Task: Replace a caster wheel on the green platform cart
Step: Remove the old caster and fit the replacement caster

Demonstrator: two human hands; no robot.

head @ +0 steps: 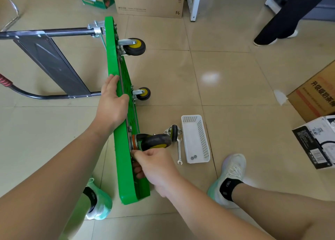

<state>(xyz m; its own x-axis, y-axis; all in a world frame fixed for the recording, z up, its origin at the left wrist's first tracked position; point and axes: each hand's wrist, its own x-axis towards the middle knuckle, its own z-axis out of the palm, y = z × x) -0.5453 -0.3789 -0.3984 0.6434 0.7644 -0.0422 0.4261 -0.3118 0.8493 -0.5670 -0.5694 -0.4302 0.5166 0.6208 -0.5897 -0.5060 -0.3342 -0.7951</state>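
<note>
A glossy beige tiled floor is seen, edged by cardboard boxes. The green platform cart is stood on its long edge at the centre. The left hand is laid on its top edge, fingers straight. The right hand is curled, fingertips pinched at the mounting plate of the near caster wheel. A loose caster, a wrench and a white basket holding two nuts are set just beside it.
</note>
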